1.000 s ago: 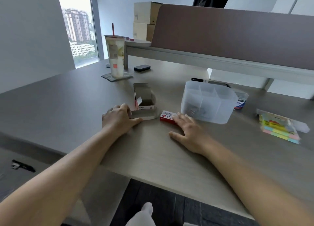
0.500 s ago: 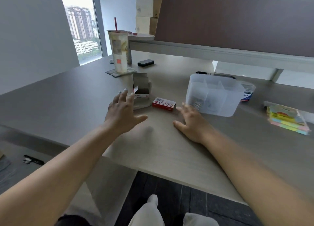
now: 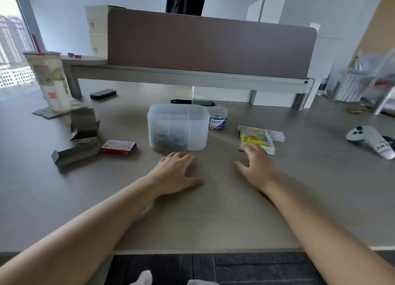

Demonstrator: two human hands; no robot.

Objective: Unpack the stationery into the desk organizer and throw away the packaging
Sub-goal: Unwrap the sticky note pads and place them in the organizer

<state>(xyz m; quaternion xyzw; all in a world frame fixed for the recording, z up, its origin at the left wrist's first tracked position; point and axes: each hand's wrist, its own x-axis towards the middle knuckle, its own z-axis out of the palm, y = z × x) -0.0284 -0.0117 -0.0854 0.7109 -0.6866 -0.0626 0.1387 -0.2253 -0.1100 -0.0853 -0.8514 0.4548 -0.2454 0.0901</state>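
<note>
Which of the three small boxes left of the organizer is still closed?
The red and white box, lying flat nearest the organizer. The upright grey carton has its flaps open, and the flat carton gapes at one end.

The desk (image 3: 213,209) looks like matt, faintly grained wood laminate. The organizer (image 3: 178,127) is frosted, translucent plastic with smooth walls. The open boxes (image 3: 82,132) are dull grey cardboard; the red box (image 3: 118,147) is printed card with a slight sheen. The sticky notes (image 3: 257,140) sit in glossy clear wrap. The jar (image 3: 218,117) is clear plastic.
</note>
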